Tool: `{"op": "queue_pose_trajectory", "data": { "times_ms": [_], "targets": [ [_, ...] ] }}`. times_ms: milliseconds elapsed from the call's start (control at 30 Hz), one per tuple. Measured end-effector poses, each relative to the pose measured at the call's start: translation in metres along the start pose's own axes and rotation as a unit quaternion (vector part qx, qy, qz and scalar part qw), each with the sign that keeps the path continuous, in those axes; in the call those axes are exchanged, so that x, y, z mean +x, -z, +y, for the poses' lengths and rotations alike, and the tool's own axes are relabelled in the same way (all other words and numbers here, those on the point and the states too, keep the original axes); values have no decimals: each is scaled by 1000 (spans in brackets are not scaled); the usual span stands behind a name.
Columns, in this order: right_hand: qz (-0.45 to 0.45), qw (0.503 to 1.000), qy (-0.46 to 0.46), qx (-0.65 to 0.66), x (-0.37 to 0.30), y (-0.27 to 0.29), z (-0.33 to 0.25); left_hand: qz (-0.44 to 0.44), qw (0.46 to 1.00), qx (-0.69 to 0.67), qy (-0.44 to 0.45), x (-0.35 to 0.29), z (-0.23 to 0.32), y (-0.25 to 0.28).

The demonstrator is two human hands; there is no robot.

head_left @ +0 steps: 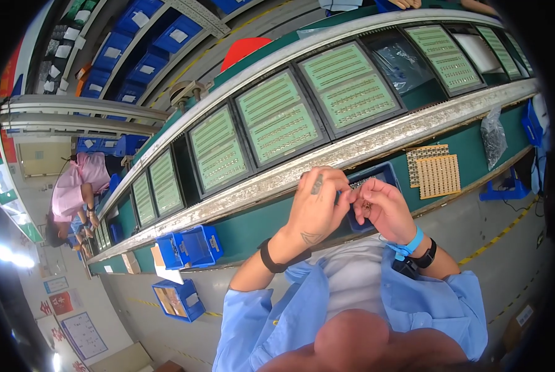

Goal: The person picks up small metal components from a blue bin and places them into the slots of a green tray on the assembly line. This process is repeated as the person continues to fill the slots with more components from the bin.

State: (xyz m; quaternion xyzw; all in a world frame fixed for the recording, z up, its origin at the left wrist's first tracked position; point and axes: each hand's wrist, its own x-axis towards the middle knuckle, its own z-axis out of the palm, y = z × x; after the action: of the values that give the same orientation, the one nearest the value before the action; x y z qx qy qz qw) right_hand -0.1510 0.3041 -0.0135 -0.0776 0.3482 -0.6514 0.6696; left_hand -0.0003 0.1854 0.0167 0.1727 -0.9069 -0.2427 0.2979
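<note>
Green benchtop (246, 240) holds a dark-blue bin (391, 173) under 2 hands, right hand (386, 211) nearer; left hand (317, 201) pinches, right curls closed, contents unclear.

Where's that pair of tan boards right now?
In the head view, the tan boards lie overlapping on the green bench, to the right of the right hand and blue tray.

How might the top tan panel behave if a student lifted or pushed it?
The top tan panel is probably stiff, since it lies flat with straight edges. Looking thin, it may be light. Overlapping another panel, it could drag that one along if pushed.
</note>
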Motion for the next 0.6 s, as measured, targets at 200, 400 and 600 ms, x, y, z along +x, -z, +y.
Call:
{"op": "queue_pose_trajectory", "data": {
  "times_ms": [200, 400, 600],
  "targets": [
    [-61, 993, -80, 55, 5, 15, -1, 19, 997, -73, -26, -5, -1, -5],
    [-87, 985, -128, 69, -1, 14, -3, 88, 988, -126, 2, -7, 8, -6],
    [-65, 995, -78, 13, 1, 11, 0, 120, 991, -37, -37, -7, 4, -3]
  ]
}}
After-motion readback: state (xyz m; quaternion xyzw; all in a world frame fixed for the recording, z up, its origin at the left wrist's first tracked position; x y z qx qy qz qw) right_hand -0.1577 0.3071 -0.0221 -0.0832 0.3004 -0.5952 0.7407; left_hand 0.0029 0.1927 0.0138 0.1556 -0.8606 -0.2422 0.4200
